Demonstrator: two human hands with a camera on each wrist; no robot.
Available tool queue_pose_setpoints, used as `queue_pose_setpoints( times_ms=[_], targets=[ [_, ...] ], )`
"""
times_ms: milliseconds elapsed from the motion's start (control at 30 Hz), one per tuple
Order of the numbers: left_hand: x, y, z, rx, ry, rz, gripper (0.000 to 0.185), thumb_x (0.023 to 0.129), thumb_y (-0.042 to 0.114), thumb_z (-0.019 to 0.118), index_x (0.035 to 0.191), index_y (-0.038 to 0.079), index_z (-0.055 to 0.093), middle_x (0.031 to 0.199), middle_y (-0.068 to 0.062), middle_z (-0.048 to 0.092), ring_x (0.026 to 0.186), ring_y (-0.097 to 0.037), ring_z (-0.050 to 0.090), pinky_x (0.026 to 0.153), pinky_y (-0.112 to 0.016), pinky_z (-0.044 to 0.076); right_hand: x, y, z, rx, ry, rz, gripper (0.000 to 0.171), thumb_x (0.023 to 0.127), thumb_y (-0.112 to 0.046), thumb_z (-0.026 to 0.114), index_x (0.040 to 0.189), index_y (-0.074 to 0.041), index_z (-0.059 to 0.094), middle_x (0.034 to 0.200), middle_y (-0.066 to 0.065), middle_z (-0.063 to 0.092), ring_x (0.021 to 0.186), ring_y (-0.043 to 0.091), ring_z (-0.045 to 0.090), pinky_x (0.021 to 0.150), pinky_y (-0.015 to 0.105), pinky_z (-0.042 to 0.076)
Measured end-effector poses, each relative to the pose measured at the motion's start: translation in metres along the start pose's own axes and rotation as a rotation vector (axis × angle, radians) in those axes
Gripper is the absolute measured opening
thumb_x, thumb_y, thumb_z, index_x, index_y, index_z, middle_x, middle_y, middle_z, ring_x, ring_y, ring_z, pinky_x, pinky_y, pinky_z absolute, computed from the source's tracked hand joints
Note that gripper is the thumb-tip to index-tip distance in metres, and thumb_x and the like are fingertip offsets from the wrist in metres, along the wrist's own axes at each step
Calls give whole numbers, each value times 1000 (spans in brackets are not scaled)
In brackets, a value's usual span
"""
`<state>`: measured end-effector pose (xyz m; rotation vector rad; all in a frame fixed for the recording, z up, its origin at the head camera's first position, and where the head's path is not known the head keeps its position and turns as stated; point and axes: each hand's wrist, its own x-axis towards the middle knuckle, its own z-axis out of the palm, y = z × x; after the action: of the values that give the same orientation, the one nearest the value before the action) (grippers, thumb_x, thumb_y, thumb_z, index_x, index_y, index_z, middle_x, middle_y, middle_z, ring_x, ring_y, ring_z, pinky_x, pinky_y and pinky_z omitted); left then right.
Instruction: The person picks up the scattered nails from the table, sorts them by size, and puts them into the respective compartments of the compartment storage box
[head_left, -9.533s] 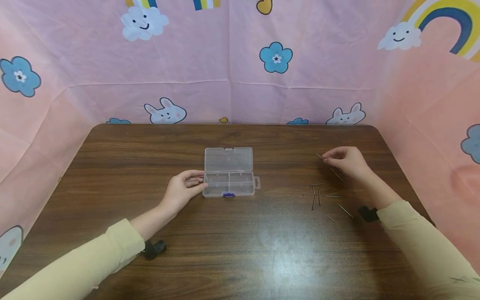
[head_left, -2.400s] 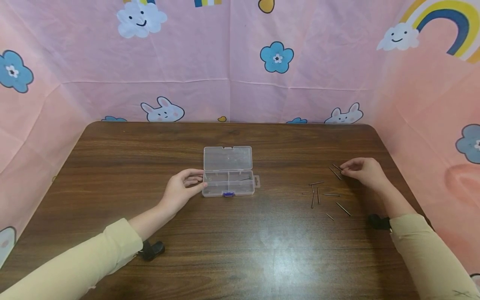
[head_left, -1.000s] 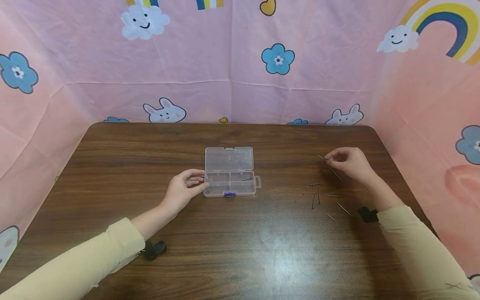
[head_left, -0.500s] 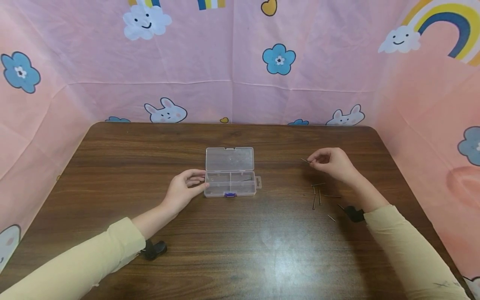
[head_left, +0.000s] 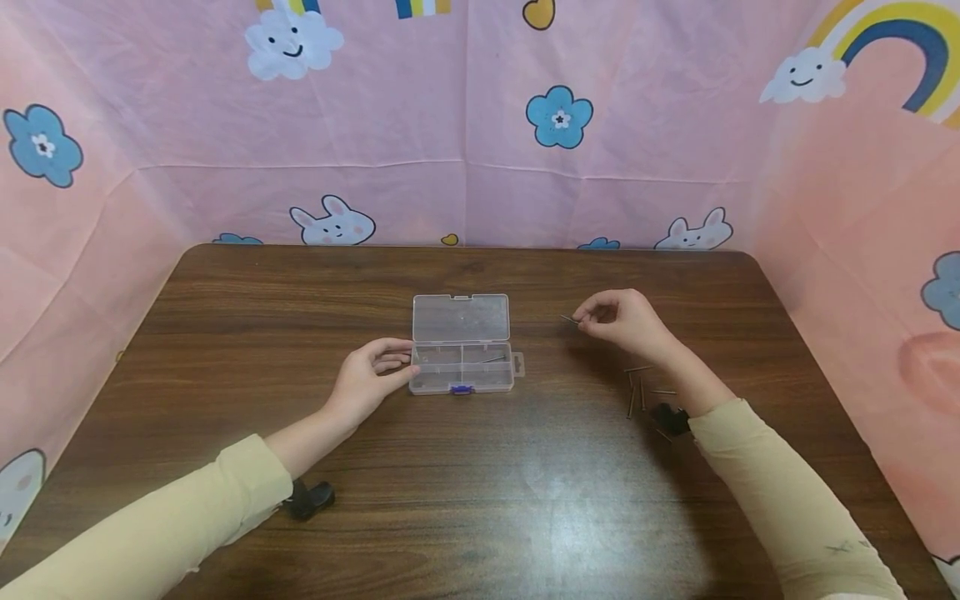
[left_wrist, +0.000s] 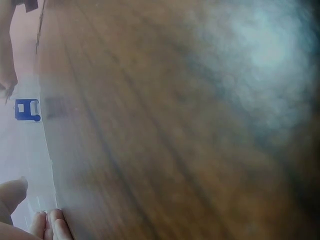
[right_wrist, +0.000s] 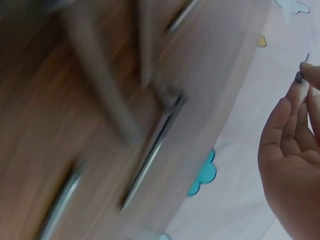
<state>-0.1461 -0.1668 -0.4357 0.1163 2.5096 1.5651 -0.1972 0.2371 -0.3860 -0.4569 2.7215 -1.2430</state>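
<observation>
A small clear plastic compartment box [head_left: 461, 367] lies open in the middle of the brown table [head_left: 480, 500], its lid [head_left: 461, 317] folded back and a blue latch [head_left: 457, 388] at the front. One nail [head_left: 491, 360] lies in its right compartment. My left hand [head_left: 371, 377] holds the box's left end between thumb and fingers [left_wrist: 47, 223]. My right hand [head_left: 626, 321] is raised to the right of the box and pinches a thin nail [head_left: 569, 318] between its fingertips [right_wrist: 300, 82]. Several loose nails [head_left: 637, 387] lie on the table under my right forearm.
Pink printed cloth [head_left: 480, 125] walls the table at the back and both sides. A black wrist strap shows by each cuff, left [head_left: 309, 498] and right [head_left: 670, 418]. Blurred nails [right_wrist: 150, 155] fill the right wrist view.
My right hand picked a nail from the pile at the right and has carried it leftward toward the box. My left hand and the box have stayed put.
</observation>
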Motion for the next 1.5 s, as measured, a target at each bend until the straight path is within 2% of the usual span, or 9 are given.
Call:
queue_pose_setpoints(
  times_ms=[300,500,667,967,1300,1500],
  targets=[
    [0,0,0,-10,4,12,44,100,12,76,139,-2,63,138,-25,68,127,-39,67,113,-49,56,17,-19,20,43,-42,-36,13,95,3,70,104,1,80,99,17,79,82,11,67,73,18,55],
    [1,0,0,-9,2,12,44,100,12,76,139,-2,64,138,-25,68,127,-39,68,112,-48,56,24,-31,33,88,-79,-44,13,95,3,72,106,2,80,98,17,79,82,15,68,71,19,56],
    [1,0,0,-1,4,10,44,100,12,76,139,-2,64,138,-24,68,127,-39,68,110,-46,58,30,-39,47,97,-106,-53,12,94,2,74,104,0,80,104,16,80,80,14,67,71,20,56],
    [2,0,0,0,5,8,44,100,13,75,139,-2,64,139,-24,68,127,-39,68,113,-49,56,37,-50,68,88,-160,-109,12,94,4,72,100,-2,82,97,12,79,81,10,62,74,21,57],
    [2,-1,0,5,8,11,43,99,11,76,138,-2,64,138,-25,68,127,-40,68,113,-50,56,39,-55,82,72,-216,-158,11,93,4,73,96,-2,82,96,12,80,83,9,65,78,26,60],
    [2,-1,0,12,14,31,42,99,8,76,137,-3,65,137,-26,69,125,-41,68,111,-50,57,40,-53,89,27,-230,-185,10,93,4,74,94,-3,82,95,11,80,82,9,66,77,23,61]
  ],
)
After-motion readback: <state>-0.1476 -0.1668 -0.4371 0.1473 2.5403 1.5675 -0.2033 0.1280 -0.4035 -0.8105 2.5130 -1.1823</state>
